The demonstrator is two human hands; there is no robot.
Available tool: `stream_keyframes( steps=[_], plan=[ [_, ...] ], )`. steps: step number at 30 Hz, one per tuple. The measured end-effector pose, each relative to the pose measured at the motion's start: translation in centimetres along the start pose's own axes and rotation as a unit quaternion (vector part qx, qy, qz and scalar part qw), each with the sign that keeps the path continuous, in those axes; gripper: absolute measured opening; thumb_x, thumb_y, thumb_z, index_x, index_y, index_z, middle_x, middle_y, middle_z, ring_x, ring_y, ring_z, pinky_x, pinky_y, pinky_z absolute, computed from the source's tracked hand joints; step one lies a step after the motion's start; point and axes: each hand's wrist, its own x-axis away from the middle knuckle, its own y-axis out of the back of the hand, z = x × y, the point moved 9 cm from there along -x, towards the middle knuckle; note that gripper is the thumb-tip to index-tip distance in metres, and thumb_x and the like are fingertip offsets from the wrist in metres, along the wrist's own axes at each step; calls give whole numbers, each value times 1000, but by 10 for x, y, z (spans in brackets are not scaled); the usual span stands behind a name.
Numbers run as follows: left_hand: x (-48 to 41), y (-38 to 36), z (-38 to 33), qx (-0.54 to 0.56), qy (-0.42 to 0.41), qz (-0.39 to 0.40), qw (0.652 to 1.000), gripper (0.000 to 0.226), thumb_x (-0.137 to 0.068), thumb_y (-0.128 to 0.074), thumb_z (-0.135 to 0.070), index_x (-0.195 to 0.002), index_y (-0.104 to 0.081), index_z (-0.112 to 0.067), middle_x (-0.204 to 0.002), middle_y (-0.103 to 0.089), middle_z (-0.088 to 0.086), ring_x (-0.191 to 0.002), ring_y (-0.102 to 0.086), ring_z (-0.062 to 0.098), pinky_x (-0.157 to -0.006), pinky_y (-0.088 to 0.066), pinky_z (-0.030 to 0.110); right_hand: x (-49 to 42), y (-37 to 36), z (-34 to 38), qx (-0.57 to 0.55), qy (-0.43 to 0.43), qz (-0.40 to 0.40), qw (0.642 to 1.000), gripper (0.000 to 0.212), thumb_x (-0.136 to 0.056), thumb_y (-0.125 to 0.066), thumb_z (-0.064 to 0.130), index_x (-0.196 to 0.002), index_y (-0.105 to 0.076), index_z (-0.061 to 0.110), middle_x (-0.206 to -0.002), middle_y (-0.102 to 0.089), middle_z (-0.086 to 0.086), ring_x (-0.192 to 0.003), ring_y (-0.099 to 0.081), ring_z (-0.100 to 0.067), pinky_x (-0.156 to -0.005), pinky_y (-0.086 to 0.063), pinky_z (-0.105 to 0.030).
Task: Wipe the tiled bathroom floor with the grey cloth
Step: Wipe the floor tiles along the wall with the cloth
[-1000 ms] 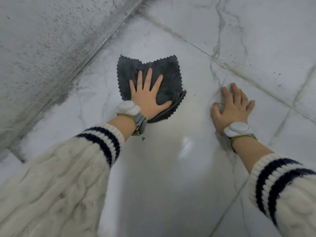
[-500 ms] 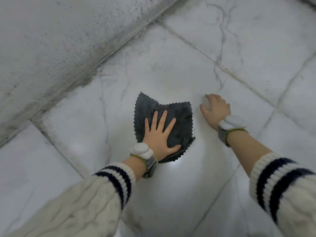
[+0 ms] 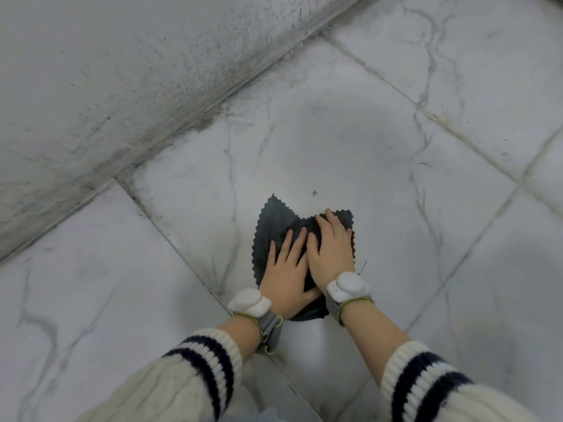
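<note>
The grey cloth (image 3: 274, 220), dark with a zigzag edge, lies flat on the white marble-patterned tiled floor (image 3: 335, 141). My left hand (image 3: 286, 269) presses on its near left part with fingers straight and spread. My right hand (image 3: 330, 248) lies flat on the cloth's right part, side by side with the left and touching it. Both hands cover most of the cloth; only its far left corner and its edges show. A small dark speck (image 3: 314, 194) sits on the tile just beyond the cloth.
A grimy, dark-speckled wall (image 3: 122, 71) runs diagonally across the upper left and meets the floor in a dirty joint. Grout lines (image 3: 466, 147) cross the floor to the right and left of the cloth. My cream sleeves with navy stripes fill the bottom.
The cloth has slid back toward me, away from the wall. My right hand left the bare tile and now lies on the cloth beside my left hand.
</note>
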Motion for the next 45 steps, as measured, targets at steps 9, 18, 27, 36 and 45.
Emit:
stream_keyframes(
  steps=[9,18,27,36,45],
  plan=[
    [-25,22,34,4,55,-56,997,62,-100,-31,-33,-150,-3,-9,-158,6,6,-146,6,19,-116,6,31,1,-22,-6,118,-35,43,991,57,-98,-31,24,-149,-9,10,-159,3,-5,-146,3,-19,-117,3,-41],
    [-79,46,90,-38,99,-91,990,65,-97,-34,-41,-150,-9,-14,-159,1,8,-146,-1,24,-116,4,38,-70,-42,25,214,49,71,973,62,-99,-26,34,-149,1,11,-159,7,-6,-146,6,-22,-116,6,-45],
    [-126,79,125,-34,121,-132,983,63,-95,-38,-39,-150,-15,-17,-159,-5,9,-146,-5,24,-116,1,40,-123,-47,58,199,82,9,977,57,-98,-28,31,-150,-11,14,-159,-4,-2,-146,0,-19,-117,6,-44],
    [-158,91,136,-45,136,-128,981,65,-94,-37,-40,-150,-12,-17,-159,-3,10,-146,-2,24,-116,2,41,-153,-42,68,203,98,19,974,56,-99,-26,31,-150,-9,16,-159,-2,-1,-146,2,-17,-117,6,-44],
    [-110,73,115,-34,144,-113,983,66,-95,-37,-38,-151,-8,-17,-159,3,8,-146,2,22,-117,1,40,-99,-44,54,198,122,32,972,58,-97,-33,30,-150,-13,15,-159,-5,-3,-146,-2,-19,-116,7,-43]
  ],
)
